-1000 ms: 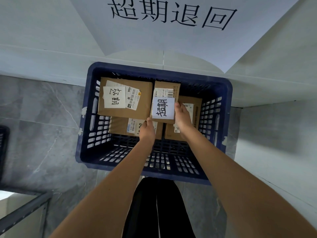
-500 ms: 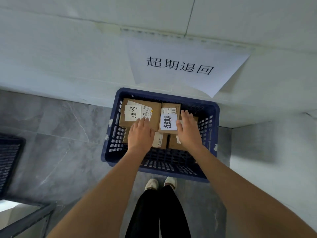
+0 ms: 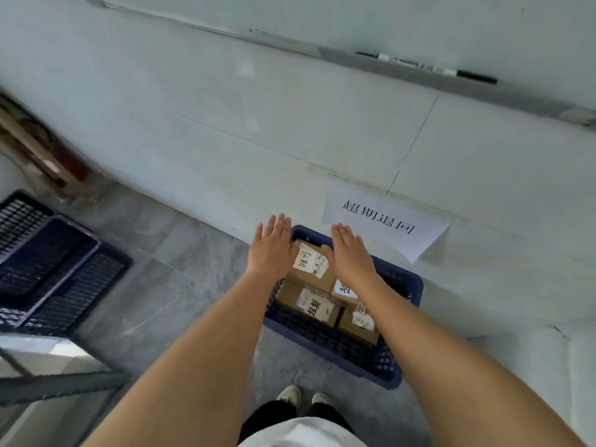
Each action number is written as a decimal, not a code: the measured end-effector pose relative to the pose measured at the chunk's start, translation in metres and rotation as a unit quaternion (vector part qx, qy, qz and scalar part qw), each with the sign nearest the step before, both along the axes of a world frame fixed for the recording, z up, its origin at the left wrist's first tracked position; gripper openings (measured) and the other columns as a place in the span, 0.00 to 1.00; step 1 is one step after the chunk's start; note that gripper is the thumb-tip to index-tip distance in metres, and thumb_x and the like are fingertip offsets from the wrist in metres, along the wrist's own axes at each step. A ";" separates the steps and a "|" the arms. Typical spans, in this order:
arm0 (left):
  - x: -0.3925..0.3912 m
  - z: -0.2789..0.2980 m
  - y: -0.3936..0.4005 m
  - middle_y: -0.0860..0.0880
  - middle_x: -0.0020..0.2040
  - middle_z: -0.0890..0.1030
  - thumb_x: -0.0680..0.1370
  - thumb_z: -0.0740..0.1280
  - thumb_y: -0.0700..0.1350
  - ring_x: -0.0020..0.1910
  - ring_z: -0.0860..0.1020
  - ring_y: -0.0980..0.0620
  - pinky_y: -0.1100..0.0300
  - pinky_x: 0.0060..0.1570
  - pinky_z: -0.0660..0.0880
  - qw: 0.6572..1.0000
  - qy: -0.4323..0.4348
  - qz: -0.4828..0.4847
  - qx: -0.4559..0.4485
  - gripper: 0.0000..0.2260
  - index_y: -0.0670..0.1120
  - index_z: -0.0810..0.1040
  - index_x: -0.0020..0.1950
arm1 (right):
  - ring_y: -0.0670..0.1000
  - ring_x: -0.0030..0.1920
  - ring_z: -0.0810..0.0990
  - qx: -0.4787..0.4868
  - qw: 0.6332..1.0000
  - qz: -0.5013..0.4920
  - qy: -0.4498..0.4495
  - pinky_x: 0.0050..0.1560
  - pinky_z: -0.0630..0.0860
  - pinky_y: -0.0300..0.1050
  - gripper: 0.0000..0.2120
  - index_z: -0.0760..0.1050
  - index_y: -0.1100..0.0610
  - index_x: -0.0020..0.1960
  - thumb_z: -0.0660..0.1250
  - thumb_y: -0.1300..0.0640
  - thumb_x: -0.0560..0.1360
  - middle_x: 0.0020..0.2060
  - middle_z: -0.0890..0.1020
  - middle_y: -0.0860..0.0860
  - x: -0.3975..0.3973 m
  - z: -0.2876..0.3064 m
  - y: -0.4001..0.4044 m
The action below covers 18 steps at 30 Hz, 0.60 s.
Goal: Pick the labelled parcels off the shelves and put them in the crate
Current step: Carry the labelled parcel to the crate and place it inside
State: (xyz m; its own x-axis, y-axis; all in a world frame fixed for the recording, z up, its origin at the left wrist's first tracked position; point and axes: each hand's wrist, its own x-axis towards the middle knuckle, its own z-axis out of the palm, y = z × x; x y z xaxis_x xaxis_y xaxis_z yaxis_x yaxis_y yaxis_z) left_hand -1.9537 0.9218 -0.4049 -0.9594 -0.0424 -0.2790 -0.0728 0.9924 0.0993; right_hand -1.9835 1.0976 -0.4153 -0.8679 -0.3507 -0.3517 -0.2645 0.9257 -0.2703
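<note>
parcels (image 3: 311, 262) in crate (image 3: 416, 287), crate against wall (image 3: 225, 140)

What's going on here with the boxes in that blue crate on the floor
A person stands over a dark blue crate on the floor against the wall, beneath a paper sign. Several cardboard parcels with handwritten labels lie inside it. The left hand and right hand are above the crate, fingers straight, holding nothing. More dark crates sit on the floor to the left.
</note>
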 end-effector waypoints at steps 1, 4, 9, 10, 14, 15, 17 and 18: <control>0.005 0.010 -0.005 0.47 0.80 0.44 0.83 0.45 0.56 0.78 0.42 0.48 0.50 0.77 0.42 1.000 0.009 0.018 -0.007 0.28 0.43 0.43 0.79 | 0.52 0.79 0.43 -0.009 1.000 0.014 0.007 0.78 0.43 0.50 0.29 0.41 0.59 0.79 0.45 0.46 0.84 0.79 0.44 0.54 -0.001 0.011 -0.007; 0.026 0.038 -0.020 0.47 0.80 0.44 0.83 0.45 0.56 0.78 0.42 0.49 0.50 0.77 0.42 0.995 0.039 0.087 -0.018 0.29 0.43 0.43 0.79 | 0.52 0.79 0.43 -0.031 0.997 0.070 0.023 0.78 0.43 0.51 0.29 0.42 0.59 0.79 0.45 0.46 0.84 0.79 0.45 0.54 -0.002 0.040 -0.028; 0.083 0.079 -0.047 0.47 0.80 0.46 0.83 0.47 0.56 0.78 0.43 0.49 0.51 0.76 0.41 0.980 0.070 0.184 -0.033 0.29 0.43 0.44 0.79 | 0.53 0.79 0.44 -0.057 0.983 0.169 0.046 0.78 0.43 0.51 0.29 0.43 0.59 0.79 0.46 0.47 0.84 0.79 0.46 0.54 0.017 0.078 -0.065; 0.097 0.086 -0.054 0.47 0.80 0.46 0.83 0.47 0.55 0.78 0.43 0.49 0.51 0.76 0.41 0.976 0.075 0.202 -0.036 0.29 0.42 0.45 0.79 | 0.53 0.79 0.45 -0.061 0.979 0.187 0.050 0.78 0.44 0.51 0.29 0.43 0.60 0.79 0.46 0.47 0.84 0.79 0.47 0.54 0.024 0.084 -0.074; 0.164 0.108 -0.087 0.47 0.80 0.47 0.83 0.49 0.55 0.78 0.44 0.49 0.51 0.77 0.42 0.955 0.092 0.279 -0.045 0.29 0.42 0.46 0.79 | 0.53 0.79 0.46 -0.076 0.962 0.259 0.053 0.77 0.44 0.51 0.28 0.44 0.60 0.79 0.46 0.49 0.84 0.79 0.48 0.55 0.061 0.106 -0.123; 0.183 0.112 -0.098 0.47 0.80 0.48 0.83 0.49 0.55 0.78 0.44 0.49 0.50 0.77 0.43 0.948 0.096 0.298 -0.052 0.29 0.42 0.46 0.79 | 0.53 0.79 0.46 -0.083 0.955 0.278 0.055 0.77 0.44 0.51 0.28 0.45 0.60 0.79 0.46 0.49 0.84 0.79 0.48 0.55 0.074 0.109 -0.139; 0.226 0.120 -0.118 0.47 0.80 0.48 0.83 0.48 0.55 0.78 0.44 0.49 0.50 0.76 0.43 0.934 0.103 0.337 -0.063 0.29 0.42 0.47 0.79 | 0.53 0.79 0.47 -0.096 0.942 0.315 0.060 0.77 0.45 0.51 0.28 0.47 0.60 0.79 0.47 0.49 0.84 0.79 0.50 0.55 0.103 0.114 -0.174; 0.248 0.124 -0.128 0.47 0.80 0.48 0.83 0.48 0.55 0.78 0.44 0.50 0.51 0.76 0.43 0.926 0.107 0.357 -0.065 0.29 0.42 0.47 0.79 | 0.52 0.79 0.48 -0.100 0.936 0.332 0.062 0.77 0.45 0.51 0.28 0.47 0.60 0.79 0.48 0.49 0.84 0.79 0.50 0.54 0.119 0.117 -0.192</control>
